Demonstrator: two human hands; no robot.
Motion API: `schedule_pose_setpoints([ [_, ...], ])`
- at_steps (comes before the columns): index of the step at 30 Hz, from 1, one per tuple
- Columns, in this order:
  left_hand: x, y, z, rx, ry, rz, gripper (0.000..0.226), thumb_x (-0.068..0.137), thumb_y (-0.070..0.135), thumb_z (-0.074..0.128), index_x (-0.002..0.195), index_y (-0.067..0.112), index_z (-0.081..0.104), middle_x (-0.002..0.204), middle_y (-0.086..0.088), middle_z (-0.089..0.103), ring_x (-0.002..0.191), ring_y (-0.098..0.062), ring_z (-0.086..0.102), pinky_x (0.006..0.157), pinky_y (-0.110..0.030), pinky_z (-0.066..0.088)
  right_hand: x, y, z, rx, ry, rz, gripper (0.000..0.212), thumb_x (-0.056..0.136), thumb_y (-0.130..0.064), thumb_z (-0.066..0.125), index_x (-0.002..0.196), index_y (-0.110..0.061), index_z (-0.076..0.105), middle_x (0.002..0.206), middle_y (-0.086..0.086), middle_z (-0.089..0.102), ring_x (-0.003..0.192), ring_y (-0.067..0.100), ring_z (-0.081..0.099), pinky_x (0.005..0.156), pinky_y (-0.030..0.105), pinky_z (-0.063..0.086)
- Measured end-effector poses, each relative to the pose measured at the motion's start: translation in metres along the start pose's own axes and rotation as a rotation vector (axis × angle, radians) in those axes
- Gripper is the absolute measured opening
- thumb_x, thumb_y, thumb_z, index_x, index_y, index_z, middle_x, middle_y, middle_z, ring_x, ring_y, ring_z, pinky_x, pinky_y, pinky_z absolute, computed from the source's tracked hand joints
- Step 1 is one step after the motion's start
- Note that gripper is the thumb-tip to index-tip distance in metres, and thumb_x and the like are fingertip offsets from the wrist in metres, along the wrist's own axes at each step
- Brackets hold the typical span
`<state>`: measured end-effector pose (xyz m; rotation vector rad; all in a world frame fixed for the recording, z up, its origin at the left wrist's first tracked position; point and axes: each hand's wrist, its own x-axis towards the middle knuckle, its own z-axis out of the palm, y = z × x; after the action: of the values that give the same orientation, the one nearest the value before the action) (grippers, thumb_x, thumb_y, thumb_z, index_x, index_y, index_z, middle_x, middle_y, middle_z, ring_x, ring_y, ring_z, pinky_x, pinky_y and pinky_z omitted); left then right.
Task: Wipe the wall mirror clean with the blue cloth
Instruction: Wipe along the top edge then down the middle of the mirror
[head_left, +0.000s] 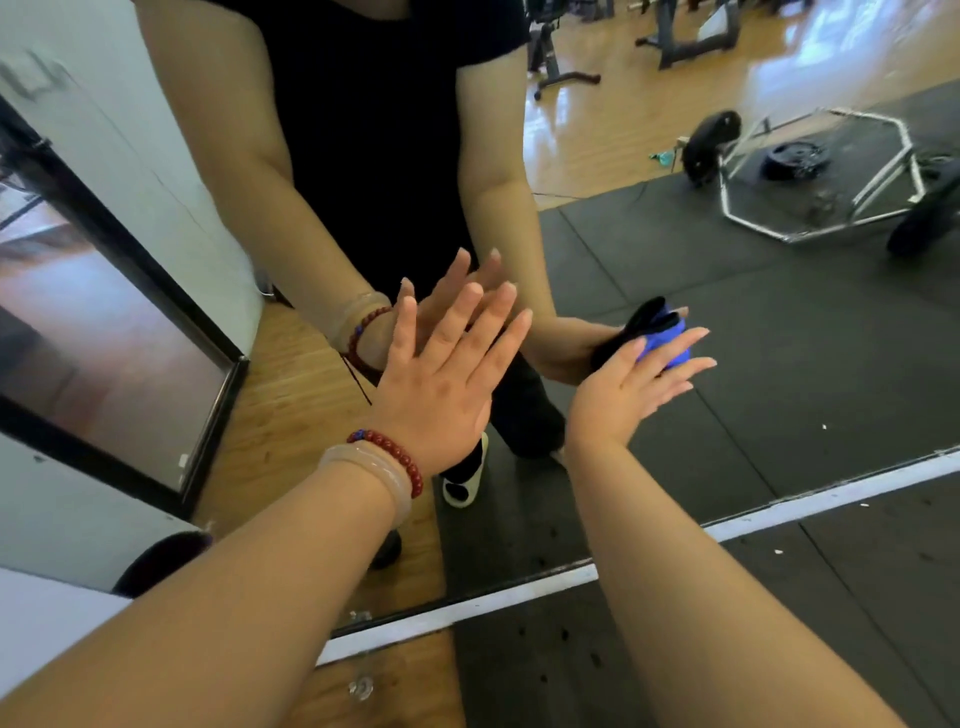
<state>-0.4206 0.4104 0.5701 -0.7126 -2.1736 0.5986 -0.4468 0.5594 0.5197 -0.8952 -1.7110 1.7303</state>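
Against the wall mirror (779, 322), my right hand (631, 389) presses the bunched blue cloth (670, 348) to the glass with straight fingers, none curled round it. My left hand (447, 374) lies spread flat just beside it, holding nothing, probably to brace me.

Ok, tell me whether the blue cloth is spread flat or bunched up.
Bunched up: the blue cloth is a small wad pressed under the right hand.

Left hand (441, 374) flat on mirror (727, 322) blocks leftward sweep; mirror rightward open.
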Motion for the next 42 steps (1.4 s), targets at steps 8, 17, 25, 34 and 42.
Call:
schedule_pose_setpoints([
  [8, 0.049, 0.004, -0.018, -0.099, 0.096, -0.177, 0.068, 0.095, 0.018, 0.037, 0.155, 0.013, 0.004, 0.161, -0.005, -0.01, 0.144, -0.023, -0.024, 0.119, -0.042, -0.012, 0.02, -0.019, -0.015, -0.076, -0.068, -0.224, 0.067, 0.095, -0.045, 0.019, 0.155, -0.02, 0.005, 0.162, 0.012, -0.012, 0.147, 0.04, -0.007, 0.116, 0.054, 0.004],
  [17, 0.077, 0.043, -0.029, -0.089, 0.088, -0.265, 0.083, 0.094, 0.029, 0.041, 0.151, 0.006, -0.015, 0.155, -0.009, -0.03, 0.144, -0.024, -0.025, 0.119, -0.043, -0.011, 0.085, -0.024, -0.048, -0.363, -0.038, -0.819, 0.058, 0.098, -0.038, 0.039, 0.15, -0.018, 0.025, 0.155, 0.033, 0.015, 0.141, 0.054, 0.007, 0.106, 0.07, 0.018],
  [25, 0.138, 0.047, -0.047, -0.122, 0.108, -0.392, 0.073, 0.097, 0.032, 0.034, 0.152, 0.006, -0.006, 0.16, -0.011, -0.006, 0.145, -0.025, -0.021, 0.12, -0.045, -0.008, 0.122, -0.093, -0.062, -0.417, 0.031, -1.093, 0.052, 0.1, -0.046, 0.035, 0.149, -0.027, 0.026, 0.155, 0.029, 0.021, 0.14, 0.055, 0.01, 0.109, 0.069, 0.013],
  [34, 0.155, 0.069, -0.054, -0.112, 0.125, -0.494, 0.079, 0.093, 0.038, 0.033, 0.152, 0.005, -0.007, 0.157, -0.01, -0.024, 0.147, -0.025, -0.017, 0.119, -0.042, -0.013, 0.153, -0.062, -0.085, -0.523, -0.048, -1.21, 0.052, 0.099, -0.054, 0.029, 0.146, -0.033, 0.03, 0.158, 0.013, 0.002, 0.143, 0.044, 0.002, 0.111, 0.065, 0.01],
  [42, 0.203, 0.058, -0.075, -0.107, 0.208, -0.527, 0.074, 0.094, 0.036, 0.035, 0.153, 0.005, 0.002, 0.159, -0.007, -0.011, 0.148, -0.023, -0.012, 0.121, -0.042, -0.006, 0.168, -0.152, -0.078, -0.407, 0.121, -1.314, 0.056, 0.098, -0.05, 0.039, 0.15, -0.035, 0.026, 0.158, 0.019, 0.019, 0.143, 0.048, 0.01, 0.115, 0.061, 0.003],
])
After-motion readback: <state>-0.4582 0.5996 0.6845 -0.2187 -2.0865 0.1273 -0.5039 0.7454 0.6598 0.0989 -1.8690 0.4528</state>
